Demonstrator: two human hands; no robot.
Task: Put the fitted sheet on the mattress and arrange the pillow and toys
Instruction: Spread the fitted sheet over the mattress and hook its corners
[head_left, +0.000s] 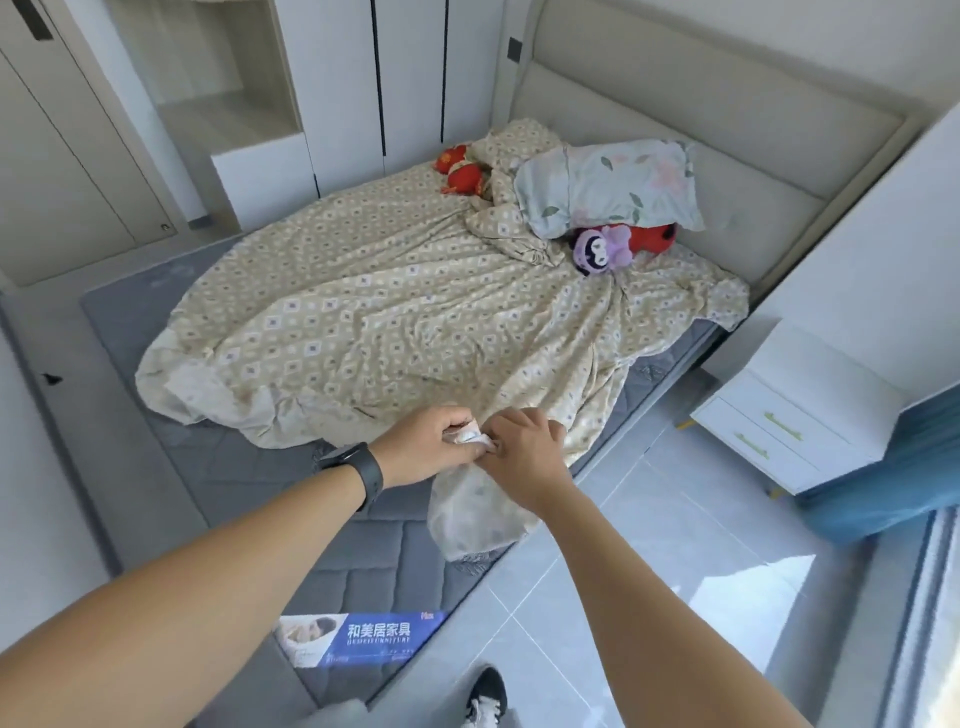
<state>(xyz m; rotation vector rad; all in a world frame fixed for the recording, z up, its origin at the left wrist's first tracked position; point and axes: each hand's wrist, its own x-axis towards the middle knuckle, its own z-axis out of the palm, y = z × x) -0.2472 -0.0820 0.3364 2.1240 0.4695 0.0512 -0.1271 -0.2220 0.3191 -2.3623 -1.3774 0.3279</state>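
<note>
Now sheet corner (470, 436) between both hands.

I see both bare arms reaching forward; my left hand (434, 441), a dark band on its wrist, and right hand (524, 436) meet, fingers curled, pinching cloth.

Bright, even daylight is admitted from the window (935, 597) at lower right; glare is seen on the floor tiles (649, 545) beside it. Shadows are soft. Straight edges are bowed by wide-angle distortion; slight softness is present throughout.
</note>
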